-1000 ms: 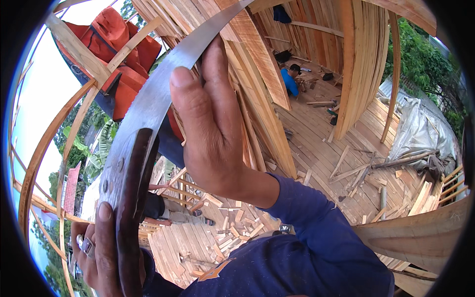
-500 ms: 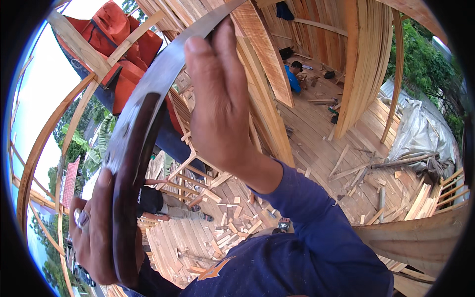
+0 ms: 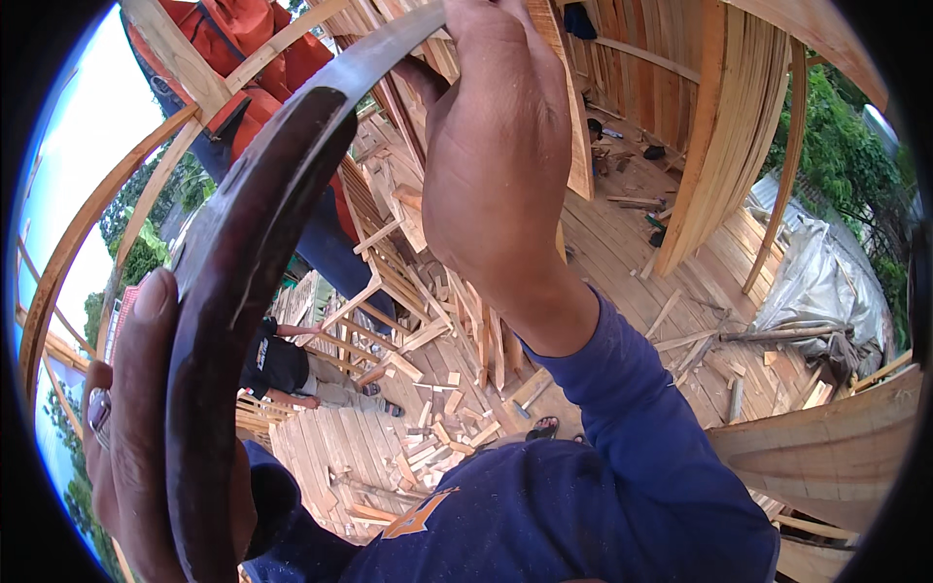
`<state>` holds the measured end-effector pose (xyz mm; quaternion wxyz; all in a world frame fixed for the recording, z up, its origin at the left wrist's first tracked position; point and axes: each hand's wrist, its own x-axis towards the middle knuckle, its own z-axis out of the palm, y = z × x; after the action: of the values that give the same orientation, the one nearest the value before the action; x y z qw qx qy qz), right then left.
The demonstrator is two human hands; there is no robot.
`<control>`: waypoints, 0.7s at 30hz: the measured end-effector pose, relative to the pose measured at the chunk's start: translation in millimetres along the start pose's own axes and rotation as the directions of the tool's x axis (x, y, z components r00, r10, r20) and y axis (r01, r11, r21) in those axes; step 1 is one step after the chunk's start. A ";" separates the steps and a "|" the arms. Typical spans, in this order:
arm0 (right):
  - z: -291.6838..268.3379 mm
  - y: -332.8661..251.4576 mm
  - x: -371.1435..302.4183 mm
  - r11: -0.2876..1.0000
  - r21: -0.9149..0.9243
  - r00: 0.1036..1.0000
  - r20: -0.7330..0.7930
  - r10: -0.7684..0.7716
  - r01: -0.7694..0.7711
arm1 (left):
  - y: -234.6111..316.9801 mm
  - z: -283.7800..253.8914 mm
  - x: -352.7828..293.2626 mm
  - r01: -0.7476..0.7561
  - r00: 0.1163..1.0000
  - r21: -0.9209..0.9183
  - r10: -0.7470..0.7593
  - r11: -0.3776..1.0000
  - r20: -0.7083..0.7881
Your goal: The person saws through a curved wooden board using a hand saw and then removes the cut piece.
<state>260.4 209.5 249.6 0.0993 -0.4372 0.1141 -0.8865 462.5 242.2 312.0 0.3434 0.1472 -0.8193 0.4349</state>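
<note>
While both hands grip it, a long curved saw blade [image 3: 243,253] arcs from the lower left to the top centre of the head view.

Left hand [image 3: 136,457], lower left, is closed around the blade's dark lower end, thumb lying along it; right hand [image 3: 501,146], top centre, has its fingers folded over the blade's upper end. Below lie a plank floor [image 3: 622,243] strewn with wood offcuts [image 3: 437,408], and a person in orange [image 3: 253,58] stands upper left.

blade [image 3: 243,253]: dark grey-brown | sleeve [image 3: 632,428]: blue | planks [image 3: 719,126]: pale tan | jacket [image 3: 253,49]: orange-red
</note>
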 end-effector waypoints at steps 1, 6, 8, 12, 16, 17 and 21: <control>5.8 -3.1 -6.0 1.000 0.004 0.999 -0.044 -0.002 0.003 | -7.7 2.3 -2.8 -0.012 1.000 -0.012 0.012 1.000 -0.013; 23.5 -9.1 -21.3 1.000 0.029 0.986 -0.166 -0.001 0.006 | -1.6 -34.6 -24.0 -0.100 0.985 0.131 0.080 0.986 0.153; 18.9 -8.3 -25.3 0.965 -0.249 0.991 -0.078 -0.109 0.087 | 4.1 -37.8 -21.9 -0.055 0.984 0.014 0.052 0.998 0.172; 7.6 1.6 -10.9 0.754 -0.541 0.920 0.105 -0.378 0.372 | 7.0 -27.4 -14.8 -0.004 1.000 -0.086 0.002 0.996 -0.018; 18.0 2.3 -1.6 0.962 -0.211 0.977 -0.086 -0.195 0.174 | -10.3 -36.9 -7.3 0.058 0.991 -0.340 -0.013 0.938 0.133; 19.9 -2.2 -6.6 0.981 -0.155 0.984 -0.122 -0.134 0.114 | -10.6 -31.4 -7.6 0.057 0.991 -0.386 -0.006 0.921 0.133; 29.0 -13.6 -28.5 0.994 0.091 0.991 -0.114 0.072 -0.062 | 8.2 -50.2 -25.5 0.181 0.964 -0.162 -0.142 0.970 0.227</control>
<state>299.6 227.0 249.2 0.1411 -0.3757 0.0957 -0.9109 498.3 286.3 308.8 0.2999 0.2278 -0.8727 0.3106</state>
